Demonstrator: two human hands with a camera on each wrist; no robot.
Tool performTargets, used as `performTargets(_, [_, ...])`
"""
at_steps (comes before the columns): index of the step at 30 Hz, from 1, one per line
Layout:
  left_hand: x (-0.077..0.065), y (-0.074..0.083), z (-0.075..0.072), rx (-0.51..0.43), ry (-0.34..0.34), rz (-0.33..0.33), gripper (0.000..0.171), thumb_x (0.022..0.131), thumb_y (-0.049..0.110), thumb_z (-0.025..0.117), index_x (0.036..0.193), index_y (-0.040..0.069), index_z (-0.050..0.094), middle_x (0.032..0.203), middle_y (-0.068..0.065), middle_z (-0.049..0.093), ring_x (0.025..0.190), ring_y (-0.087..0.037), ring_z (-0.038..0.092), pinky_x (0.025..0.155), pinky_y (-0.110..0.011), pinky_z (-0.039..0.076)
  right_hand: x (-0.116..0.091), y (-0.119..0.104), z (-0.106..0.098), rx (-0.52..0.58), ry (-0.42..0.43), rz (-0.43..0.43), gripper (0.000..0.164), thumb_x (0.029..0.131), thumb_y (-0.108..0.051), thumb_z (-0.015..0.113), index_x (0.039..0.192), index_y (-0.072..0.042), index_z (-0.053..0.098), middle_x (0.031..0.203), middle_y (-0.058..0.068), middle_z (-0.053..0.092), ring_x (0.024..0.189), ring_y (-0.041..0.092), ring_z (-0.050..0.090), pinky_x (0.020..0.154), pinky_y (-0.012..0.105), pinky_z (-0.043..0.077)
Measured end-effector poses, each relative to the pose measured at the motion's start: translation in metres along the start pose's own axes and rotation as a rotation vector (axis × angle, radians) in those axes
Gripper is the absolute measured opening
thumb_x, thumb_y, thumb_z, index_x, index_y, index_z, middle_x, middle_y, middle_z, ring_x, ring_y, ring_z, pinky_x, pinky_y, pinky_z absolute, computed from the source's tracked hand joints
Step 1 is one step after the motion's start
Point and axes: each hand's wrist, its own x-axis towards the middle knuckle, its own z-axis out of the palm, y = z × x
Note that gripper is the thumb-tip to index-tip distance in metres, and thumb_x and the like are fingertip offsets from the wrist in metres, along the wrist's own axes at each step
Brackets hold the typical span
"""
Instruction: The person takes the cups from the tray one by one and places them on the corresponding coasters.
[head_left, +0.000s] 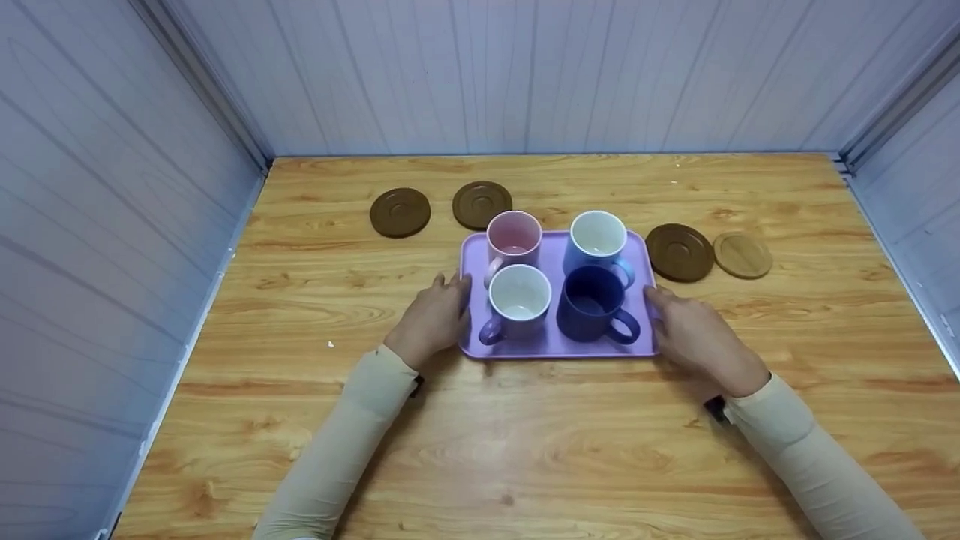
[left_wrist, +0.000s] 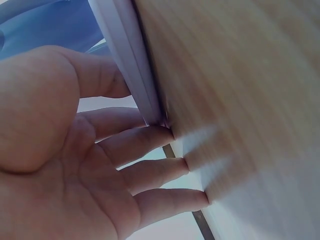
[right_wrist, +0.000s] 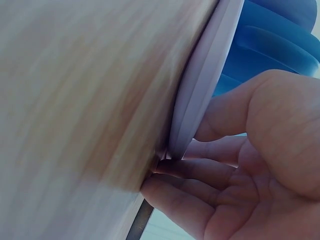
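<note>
Right now, just right of the frame's centre, the plain lilac tray (head_left: 544,347) lies with its long axis running left to right, round-cornered and thin-rimmed beneath four upright mugs (head_left: 585,321), left hand (head_left: 431,319) and right hand (head_left: 697,335) gripping its short ends.

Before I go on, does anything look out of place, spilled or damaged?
I see no spill or damage; all four mugs stand upright on the purple tray. Minor oddities: a white speck lies on the table, left of the left hand, and the rightmost coaster is pale, unlike the three dark brown coasters.
</note>
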Motion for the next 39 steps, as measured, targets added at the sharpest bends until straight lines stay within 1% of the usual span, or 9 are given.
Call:
performTargets(6, [0.000,-0.001,0.001,0.000,0.012,0.006,0.054,0.102,0.012,0.055,0.152,-0.004,0.046,0.159,-0.022,0.042,0.141,-0.057,0.040,0.112,-0.064,0.039,0.000,0.000,0.000,0.008,-0.001,0.002,0.045,0.098,-0.005,0.056,0.140,0.013,0.054,0.124,0.033,0.065,0.094,0.050,0.070,0.082,0.061,0.056])
performTargets(13, [0.000,0.000,0.000,0.006,0.024,0.022,0.051,0.101,0.013,0.056,0.149,-0.004,0.051,0.155,-0.021,0.049,0.137,-0.054,0.047,0.105,-0.062,0.046,0.000,0.001,0.001,-0.012,0.029,-0.022,0.044,0.095,-0.003,0.057,0.136,0.014,0.056,0.124,0.033,0.065,0.091,0.052,0.069,0.080,0.062,0.055])
performTargets(20, [0.001,-0.001,0.000,0.007,0.002,-0.001,0.052,0.101,0.014,0.055,0.150,-0.002,0.050,0.156,-0.023,0.046,0.139,-0.056,0.043,0.110,-0.062,0.042,0.000,0.001,0.000,0.015,0.000,0.004,0.048,0.093,-0.004,0.059,0.139,0.012,0.055,0.130,0.031,0.064,0.093,0.050,0.070,0.082,0.062,0.055])
performTargets(26, [0.001,-0.003,0.000,0.005,0.009,0.003,0.051,0.101,0.014,0.056,0.149,-0.002,0.051,0.155,-0.023,0.048,0.139,-0.056,0.044,0.109,-0.063,0.043,0.001,0.001,-0.001,0.021,-0.008,0.026,0.051,0.091,-0.004,0.060,0.140,0.011,0.055,0.124,0.031,0.067,0.086,0.044,0.070,0.080,0.061,0.055])
performTargets(31, [0.001,-0.003,0.001,0.007,0.014,-0.002,0.052,0.101,0.014,0.055,0.150,-0.002,0.050,0.154,-0.024,0.049,0.138,-0.056,0.044,0.108,-0.063,0.044,0.004,0.002,-0.003,0.073,0.034,0.089,0.049,0.093,-0.006,0.055,0.140,0.007,0.058,0.097,0.022,0.071,0.080,0.035,0.066,0.078,0.057,0.056])
performTargets(33, [0.002,-0.002,0.001,0.004,0.008,-0.003,0.053,0.101,0.015,0.055,0.151,-0.003,0.049,0.155,-0.023,0.048,0.139,-0.056,0.044,0.109,-0.063,0.043,0.006,0.004,-0.006,0.098,0.093,0.121,0.045,0.092,-0.005,0.054,0.136,0.006,0.062,0.082,0.016,0.068,0.072,0.030,0.061,0.073,0.054,0.055])
performTargets(35, [0.003,-0.001,0.000,0.002,0.002,0.000,0.054,0.101,0.014,0.055,0.152,-0.003,0.047,0.156,-0.023,0.046,0.140,-0.056,0.042,0.110,-0.062,0.042,0.010,0.009,-0.011,0.107,0.166,0.135,0.041,0.091,-0.004,0.055,0.130,0.005,0.066,0.077,0.014,0.067,0.065,0.028,0.058,0.065,0.051,0.053])
performTargets(37, [0.002,-0.001,0.000,0.006,0.003,0.005,0.054,0.101,0.014,0.055,0.152,-0.003,0.047,0.156,-0.023,0.046,0.139,-0.057,0.042,0.110,-0.062,0.042,0.014,0.015,-0.020,0.112,0.202,0.140,0.040,0.090,-0.004,0.057,0.128,0.006,0.066,0.068,0.010,0.063,0.056,0.023,0.054,0.055,0.045,0.049])
performTargets(39, [0.002,-0.001,0.001,0.016,0.005,0.008,0.054,0.100,0.013,0.055,0.151,-0.004,0.048,0.156,-0.024,0.047,0.139,-0.057,0.043,0.109,-0.063,0.043,0.020,0.022,-0.031,0.107,0.194,0.149,0.043,0.090,-0.005,0.058,0.131,0.006,0.063,0.064,0.010,0.060,0.051,0.020,0.051,0.049,0.040,0.046])
